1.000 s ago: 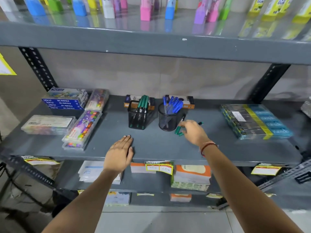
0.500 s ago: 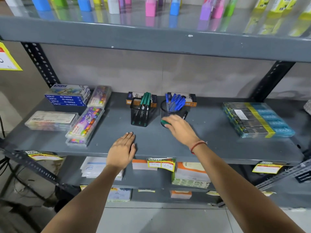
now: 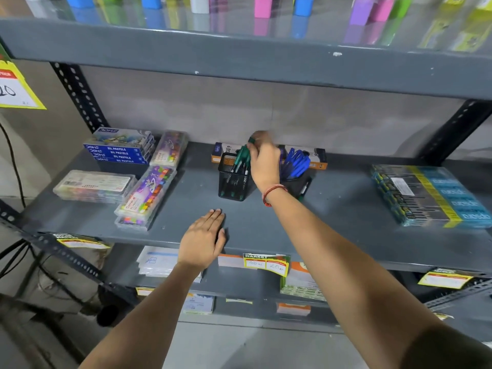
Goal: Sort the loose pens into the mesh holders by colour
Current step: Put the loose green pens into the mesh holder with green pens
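The right hand (image 3: 263,162) is up over the square mesh holder (image 3: 232,179), fingers pinched together on a green pen (image 3: 251,141) whose cap end pokes out above the knuckles; the hand is blurred, so I cannot tell how many pens it carries or how far the tip has gone in. The left hand (image 3: 203,239) lies flat and spread on the shelf (image 3: 332,222) at about 7 o'clock from that holder, gripping nothing. The green pens (image 3: 241,158) already in the holder lean together and crowd its mouth, so the likeliest slip, to my eye, is the new pen catching on a cap and skating off the rim, or nudging the light mesh box backward into the pen carton (image 3: 226,151) behind it at 12 o'clock. The round holder (image 3: 298,182) of blue pens (image 3: 295,163) stands just beside, at 3 o'clock, with the wrist touching or nearly touching it; a careless pull-back could tip it. A dark pen (image 3: 304,189) seems to lie against its far side, partly hidden. Overhead the upper shelf (image 3: 239,57) hangs low, limiting lift. Open room lies toward 6 o'clock, on the bare shelf front.
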Available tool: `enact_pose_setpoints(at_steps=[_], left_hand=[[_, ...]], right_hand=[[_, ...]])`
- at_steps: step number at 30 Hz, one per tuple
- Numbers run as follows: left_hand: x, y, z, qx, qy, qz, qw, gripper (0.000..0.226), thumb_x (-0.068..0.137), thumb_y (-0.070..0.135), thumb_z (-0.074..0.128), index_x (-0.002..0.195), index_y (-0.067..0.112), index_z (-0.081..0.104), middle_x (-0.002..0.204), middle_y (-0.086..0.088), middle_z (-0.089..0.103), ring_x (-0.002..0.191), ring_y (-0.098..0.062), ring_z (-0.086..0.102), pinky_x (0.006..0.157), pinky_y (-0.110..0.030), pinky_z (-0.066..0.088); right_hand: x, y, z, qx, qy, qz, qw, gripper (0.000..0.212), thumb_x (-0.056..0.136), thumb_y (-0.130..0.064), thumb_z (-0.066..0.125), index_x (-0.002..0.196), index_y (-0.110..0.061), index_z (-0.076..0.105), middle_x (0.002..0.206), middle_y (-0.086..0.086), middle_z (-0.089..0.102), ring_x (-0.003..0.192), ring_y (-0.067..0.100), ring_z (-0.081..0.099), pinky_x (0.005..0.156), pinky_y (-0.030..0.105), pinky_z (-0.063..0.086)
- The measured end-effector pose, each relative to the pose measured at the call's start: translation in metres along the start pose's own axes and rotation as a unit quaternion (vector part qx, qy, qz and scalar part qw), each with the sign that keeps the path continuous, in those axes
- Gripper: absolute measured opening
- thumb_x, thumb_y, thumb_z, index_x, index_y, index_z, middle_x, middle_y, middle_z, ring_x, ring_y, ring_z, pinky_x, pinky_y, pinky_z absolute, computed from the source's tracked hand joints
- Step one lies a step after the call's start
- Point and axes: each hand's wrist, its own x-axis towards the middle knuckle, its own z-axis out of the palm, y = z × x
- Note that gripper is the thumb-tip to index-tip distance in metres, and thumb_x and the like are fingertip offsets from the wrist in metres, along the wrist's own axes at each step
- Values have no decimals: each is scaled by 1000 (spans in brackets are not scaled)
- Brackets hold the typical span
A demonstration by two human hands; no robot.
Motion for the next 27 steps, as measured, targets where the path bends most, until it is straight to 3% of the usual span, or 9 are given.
enact_pose_setpoints(at_steps=[3,5,8,11,15,17,20,23,27], left_hand=[[0,-1,1,1,4,2,1000,50,90,29,33,118,0,62,121,-15,62,114,-29,57,95,-42,42],[0,-1,1,4,6,4,1000,50,90,29,33,118,0,63,121,-15,63,113,-29,57,95,-42,43],[0,-1,1,10,4,3,1000,51,91,30,32,118,0,62,121,-15,63,113,-29,57,94,-42,43],[0,0,1,14,2,2,1000,52,91,31,31,119,0,62,121,-15,62,113,-29,57,94,-42,43],[-1,-1,1,8,6,1,1000,51,91,30,32,118,-1,62,121,-16,62,114,-30,56,95,-42,42],[-1,0,2,9,7,1,1000,51,91,29,32,118,-1,62,122,-16,62,114,-30,56,95,-41,41],[-1,0,3,9,6,1,1000,51,91,30,31,120,0,61,124,-16,61,116,-30,55,97,-41,40],[-1,0,3,10,9,-1,1000,52,91,30,31,120,0,61,124,-16,60,116,-30,55,97,-42,40],[-1,0,4,9,9,-4,1000,52,92,31,31,121,1,61,124,-14,60,117,-29,54,97,-41,40]], right_hand=[[-7,11,1,-51,-77,-23,995,20,93,-5,52,109,2,62,108,23,66,99,35,64,83,31,51],[-9,12,-12,-66,-52,-61,995,23,93,-6,51,113,-2,61,117,19,63,108,31,60,94,36,49],[-10,21,-44,-77,75,-83,991,18,91,-7,51,104,-6,64,108,16,64,104,30,58,82,25,43],[-20,51,-76,-89,129,-66,985,10,86,-7,56,90,-6,65,92,16,63,90,31,59,70,29,42],[-44,99,-99,-177,-12,-49,983,9,82,-7,57,86,-8,65,89,9,65,88,27,58,66,29,46],[-51,117,-101,-251,-151,-67,954,25,85,-2,51,103,-11,66,107,8,67,104,25,56,84,36,52],[-55,129,-96,-333,-289,-91,893,51,85,10,44,130,-14,51,134,8,55,127,25,44,107,40,38],[-56,131,-91,-411,-321,-140,841,56,84,12,46,134,-13,44,137,10,48,128,28,39,104,41,37],[-57,121,-87,-496,-322,-246,768,43,82,9,53,122,-9,51,122,12,52,117,30,43,94,39,41]])
